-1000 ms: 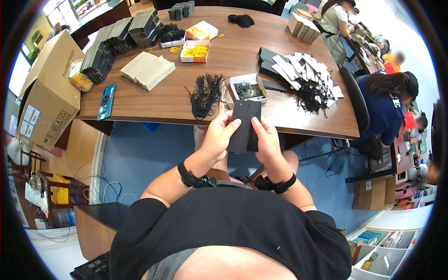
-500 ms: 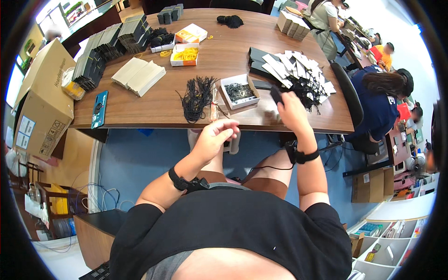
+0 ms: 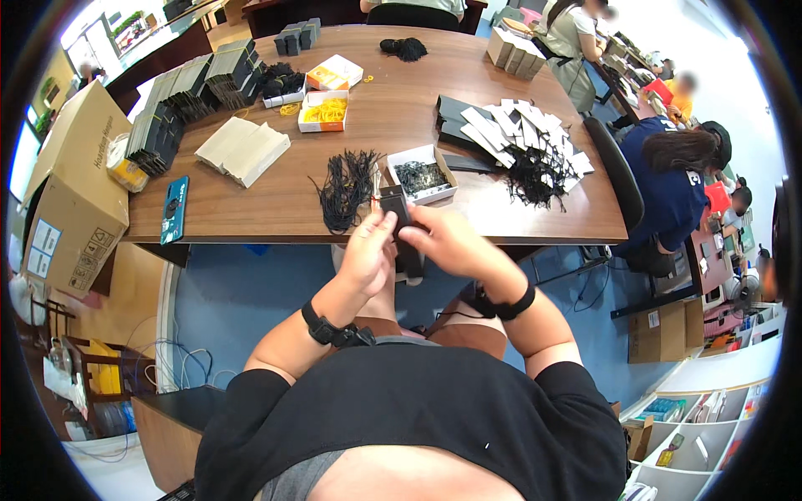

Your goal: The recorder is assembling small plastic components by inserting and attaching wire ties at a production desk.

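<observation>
A slim black box (image 3: pixel 393 199) stands upright between my hands at the near table edge. My left hand (image 3: pixel 366 255) is closed on its left side, thumb against its face. From the right, the fingers and thumb of my right hand (image 3: pixel 447 240) pinch the same box. A bundle of black cords (image 3: pixel 347 194) lies just beyond my left hand. Past my right hand sits an open white box (image 3: pixel 452 180) of small dark pieces too fine to name. Further right is a heap of white strips (image 3: pixel 522 125) with tangled black strings (image 3: pixel 537 177).
Yellow rubber bands (image 3: pixel 327 110) fill a small box. Beige flat boxes (image 3: pixel 242 150), a blue phone-like object (image 3: pixel 174 209) and stacked dark boxes (image 3: pixel 150 142) occupy the left. A large carton (image 3: pixel 83 184) flanks the table. A seated person (image 3: pixel 668 175) works at the right.
My right hand has come left and nearer from beside the string heap, bringing the black box. My left hand, empty before, has closed on it.
</observation>
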The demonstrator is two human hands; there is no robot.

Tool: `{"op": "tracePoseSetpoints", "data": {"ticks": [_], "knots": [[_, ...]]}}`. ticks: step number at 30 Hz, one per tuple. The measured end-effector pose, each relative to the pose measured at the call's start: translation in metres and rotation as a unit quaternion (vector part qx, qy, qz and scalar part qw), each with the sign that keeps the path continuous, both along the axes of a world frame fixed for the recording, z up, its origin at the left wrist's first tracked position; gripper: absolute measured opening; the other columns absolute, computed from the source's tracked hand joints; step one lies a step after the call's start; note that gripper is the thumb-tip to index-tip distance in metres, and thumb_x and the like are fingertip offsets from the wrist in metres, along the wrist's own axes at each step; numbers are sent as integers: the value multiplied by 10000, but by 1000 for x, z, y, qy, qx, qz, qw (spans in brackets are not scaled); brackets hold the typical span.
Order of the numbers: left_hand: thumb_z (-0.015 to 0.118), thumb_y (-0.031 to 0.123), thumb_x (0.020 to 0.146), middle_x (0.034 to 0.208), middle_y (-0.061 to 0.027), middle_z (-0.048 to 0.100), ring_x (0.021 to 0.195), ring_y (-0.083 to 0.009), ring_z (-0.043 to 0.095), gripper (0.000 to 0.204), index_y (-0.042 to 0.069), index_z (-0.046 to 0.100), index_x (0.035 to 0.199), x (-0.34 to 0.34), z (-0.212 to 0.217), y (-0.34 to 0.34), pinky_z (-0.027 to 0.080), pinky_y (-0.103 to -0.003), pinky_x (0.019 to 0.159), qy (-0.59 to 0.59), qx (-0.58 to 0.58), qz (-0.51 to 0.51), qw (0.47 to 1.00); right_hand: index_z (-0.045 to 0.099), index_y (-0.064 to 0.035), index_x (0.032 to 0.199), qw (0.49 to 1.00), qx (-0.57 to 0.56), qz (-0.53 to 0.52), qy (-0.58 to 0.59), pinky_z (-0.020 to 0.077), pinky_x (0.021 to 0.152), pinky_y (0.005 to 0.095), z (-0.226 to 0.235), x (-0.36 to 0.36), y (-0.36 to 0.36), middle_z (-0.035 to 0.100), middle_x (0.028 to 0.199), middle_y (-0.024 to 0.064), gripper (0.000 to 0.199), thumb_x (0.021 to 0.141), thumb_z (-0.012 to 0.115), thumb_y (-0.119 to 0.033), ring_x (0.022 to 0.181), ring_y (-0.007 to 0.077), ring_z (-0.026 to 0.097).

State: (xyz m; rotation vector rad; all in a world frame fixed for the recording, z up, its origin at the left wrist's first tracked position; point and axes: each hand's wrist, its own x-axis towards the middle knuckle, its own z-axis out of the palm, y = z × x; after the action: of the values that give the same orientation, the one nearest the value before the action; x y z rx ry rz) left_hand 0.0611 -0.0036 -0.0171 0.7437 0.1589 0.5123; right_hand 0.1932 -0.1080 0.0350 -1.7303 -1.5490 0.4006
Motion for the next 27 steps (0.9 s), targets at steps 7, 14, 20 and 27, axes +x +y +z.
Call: {"op": "tracePoseSetpoints", "data": {"ticks": [7,14,20,27], "knots": [[414,212,1007,1075,-157,637,903,-262,658,274,51,497,1212,-17,5,11,552,-383,763,46,-39,27,998,615,-52,1117,922,-36,-224,-314,498,860,410,-28,136,38,677,994,107,334,819,664,-194,967,334,618],[451,187,983,936,-140,648,816,-234,656,295,33,493,1231,-20,6,8,556,-374,733,49,-59,-32,997,678,-67,856,860,-199,-208,-422,526,746,430,-32,151,47,686,885,127,197,854,590,-243,860,323,654],[486,131,962,944,-139,652,831,-221,655,289,19,511,1228,-19,8,8,559,-369,751,63,-44,-33,997,639,-2,863,939,-16,-302,-166,486,660,388,-2,132,15,635,748,184,220,899,530,-189,716,295,638],[518,120,954,998,-123,644,866,-202,649,310,28,517,1251,0,15,6,558,-360,805,59,-76,-28,995,644,25,1024,827,79,-46,555,536,732,297,-3,47,-13,689,923,100,214,947,517,-130,793,160,654]]}}
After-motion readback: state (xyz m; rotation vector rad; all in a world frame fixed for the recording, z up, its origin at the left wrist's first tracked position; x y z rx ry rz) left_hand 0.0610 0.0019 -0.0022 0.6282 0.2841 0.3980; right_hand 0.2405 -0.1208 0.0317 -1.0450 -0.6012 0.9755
